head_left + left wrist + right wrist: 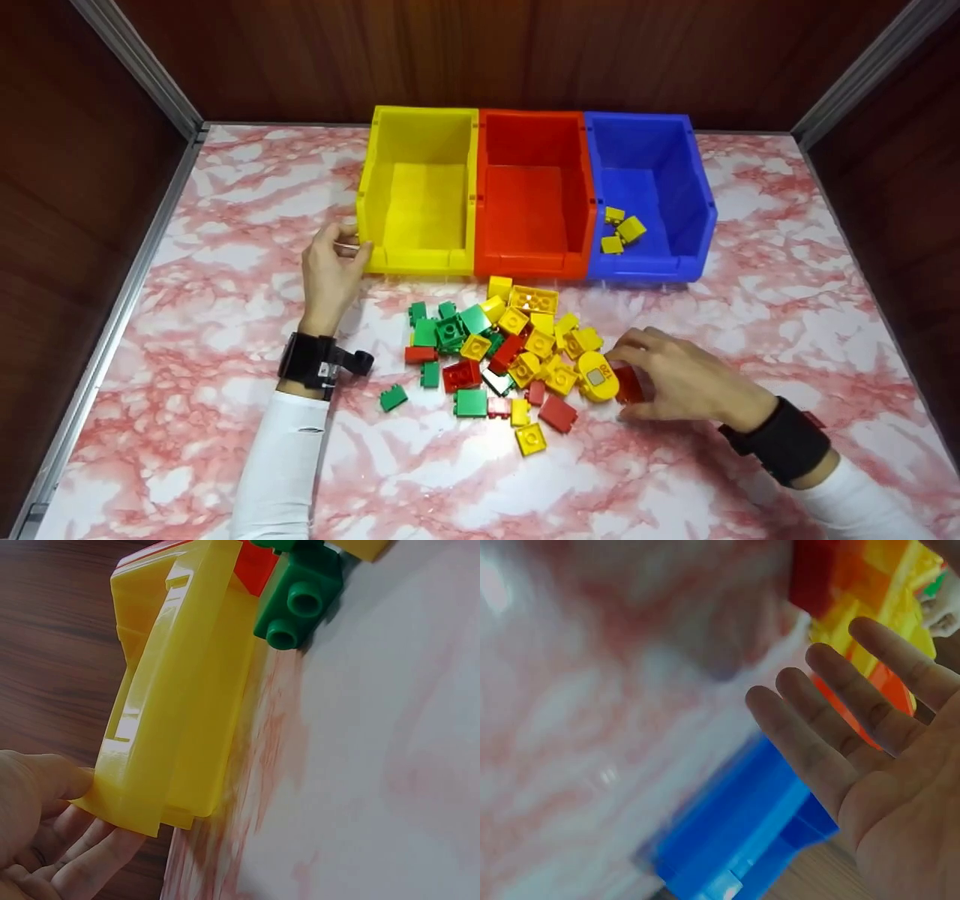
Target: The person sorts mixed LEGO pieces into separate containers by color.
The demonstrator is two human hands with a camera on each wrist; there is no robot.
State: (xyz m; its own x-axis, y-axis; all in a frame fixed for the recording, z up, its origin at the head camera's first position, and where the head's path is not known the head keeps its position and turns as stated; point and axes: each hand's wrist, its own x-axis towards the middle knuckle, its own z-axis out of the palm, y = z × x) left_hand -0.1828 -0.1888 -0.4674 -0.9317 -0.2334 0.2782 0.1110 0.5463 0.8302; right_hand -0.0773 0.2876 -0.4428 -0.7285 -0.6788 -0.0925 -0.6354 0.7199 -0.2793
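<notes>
My left hand [334,270] holds the front left corner of the yellow bin [427,259]. In the left wrist view the thumb lies on one side of that bin's edge [161,727] and the fingers on the other. At the right side of a brick pile, my right hand [679,375] has its thumb and fingers apart around a red brick [628,384]; contact cannot be made out. The right wrist view shows its fingers [855,701] straight and spread. Beside the red brick is a yellow brick marked 120 [598,377].
A red bin [532,264] and a blue bin [652,270] stand joined to the yellow one. Three small yellow bricks [630,229] lie in the blue bin. Several green, yellow and red bricks [471,403] lie loose on the marbled table [187,360]. Dark wooden panels [525,52] surround it.
</notes>
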